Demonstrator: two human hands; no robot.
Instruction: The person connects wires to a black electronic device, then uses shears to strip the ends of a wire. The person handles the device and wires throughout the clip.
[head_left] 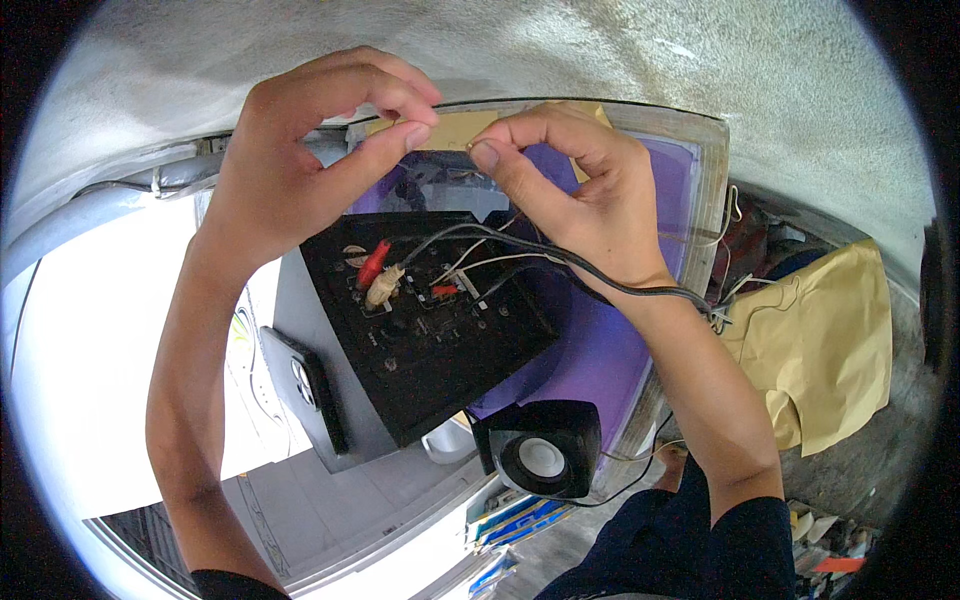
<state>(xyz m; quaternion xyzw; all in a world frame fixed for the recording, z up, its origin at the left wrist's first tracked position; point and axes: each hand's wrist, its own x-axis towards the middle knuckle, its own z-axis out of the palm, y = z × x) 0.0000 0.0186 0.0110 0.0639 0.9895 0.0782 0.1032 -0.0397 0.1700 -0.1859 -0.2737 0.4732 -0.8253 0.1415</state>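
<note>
My left hand is raised at the upper left, thumb and fingertips pinched together. Facing it, a short gap away, my right hand also pinches thumb against forefinger. A tiny brownish bit shows at the fingertips of each hand, too thin to name. Below them lies a black box with a panel of sockets. A red plug and a beige plug stand in that panel. Black and white cables run from it to the right, past my right wrist.
A dark phone lies on the box's grey side. Near me stands a small black speaker with a white cone centre. The purple tabletop has a worn edge by a rough wall. Brown paper hangs at right.
</note>
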